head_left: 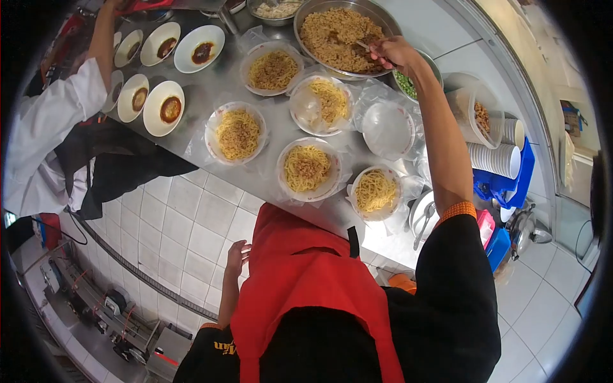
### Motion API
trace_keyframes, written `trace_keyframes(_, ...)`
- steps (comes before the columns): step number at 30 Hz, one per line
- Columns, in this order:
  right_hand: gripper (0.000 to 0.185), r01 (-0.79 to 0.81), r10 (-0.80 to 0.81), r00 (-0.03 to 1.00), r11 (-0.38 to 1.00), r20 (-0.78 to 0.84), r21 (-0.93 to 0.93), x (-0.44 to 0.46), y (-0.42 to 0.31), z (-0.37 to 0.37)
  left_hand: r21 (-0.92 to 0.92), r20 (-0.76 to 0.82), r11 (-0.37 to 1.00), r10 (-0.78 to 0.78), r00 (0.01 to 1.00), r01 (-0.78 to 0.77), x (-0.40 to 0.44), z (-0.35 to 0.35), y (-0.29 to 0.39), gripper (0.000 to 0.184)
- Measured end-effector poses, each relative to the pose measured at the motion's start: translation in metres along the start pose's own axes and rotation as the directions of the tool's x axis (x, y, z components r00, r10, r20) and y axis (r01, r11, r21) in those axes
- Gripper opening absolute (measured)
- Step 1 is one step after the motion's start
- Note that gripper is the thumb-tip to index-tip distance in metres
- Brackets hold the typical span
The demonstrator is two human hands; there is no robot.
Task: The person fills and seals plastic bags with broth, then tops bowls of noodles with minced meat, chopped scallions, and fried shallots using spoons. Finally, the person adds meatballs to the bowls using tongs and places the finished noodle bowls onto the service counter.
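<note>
My right hand point(391, 53) reaches over a large metal bowl point(305, 39) of brown minced topping point(338, 32). Its fingers are closed round a spoon point(363, 45), whose end is hard to make out against the mince. Down beside my red apron, my left hand point(237, 256) hangs with fingers loosely apart, touching nothing. On the metal counter stand several plastic-lined bowls of yellow noodles, including a front-middle noodle bowl point(308, 170) topped with mince. The front-right noodle bowl point(375, 193) shows little or no mince. One lined bowl point(387, 131) holds no noodles.
Several white bowls with dark sauce point(200, 50) stand at the counter's left. A co-worker's white sleeve point(57, 121) is there too. Near my right arm are a bowl of chopped greens point(407, 85), a clear tub point(476, 115), stacked cups point(498, 159) and a blue basket point(525, 169).
</note>
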State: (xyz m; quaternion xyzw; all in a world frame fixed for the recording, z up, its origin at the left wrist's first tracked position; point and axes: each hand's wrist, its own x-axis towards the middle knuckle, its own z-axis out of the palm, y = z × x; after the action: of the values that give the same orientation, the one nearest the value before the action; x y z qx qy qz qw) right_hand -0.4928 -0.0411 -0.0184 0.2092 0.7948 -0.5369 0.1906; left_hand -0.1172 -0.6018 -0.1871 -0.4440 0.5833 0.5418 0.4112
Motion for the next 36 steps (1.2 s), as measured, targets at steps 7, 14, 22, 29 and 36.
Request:
trace_keyframes(7,0.012,0.06,-0.056,0.998,0.985,-0.029,0.159,-0.017,0.001,-0.001,0.012,0.026,0.999,0.039,0.999,-0.039,0.005,0.002,0.014,0.041)
trace_keyframes(14,0.011,0.106,-0.095,0.993,0.969,-0.063,0.224,-0.028,0.0,0.001,0.039,0.029,0.997,0.065,0.997,-0.066,0.003,0.006,0.024,0.041)
trace_keyframes(22,0.011,0.205,-0.217,0.976,0.932,0.005,0.3,-0.093,-0.006,0.006,0.074,0.021,0.997,0.018,1.0,-0.019,0.003,0.012,0.024,0.043)
trace_keyframes(29,0.008,0.118,-0.147,0.98,0.972,0.134,0.205,-0.197,0.022,0.073,0.086,0.057,0.995,0.036,0.998,-0.041,0.01,0.015,0.024,0.046)
trace_keyframes(36,0.009,0.569,-0.634,0.771,0.726,-0.057,-0.386,-0.219,0.11,0.172,0.123,0.078,0.99,0.061,0.995,-0.071,-0.002,0.022,0.036,0.044)
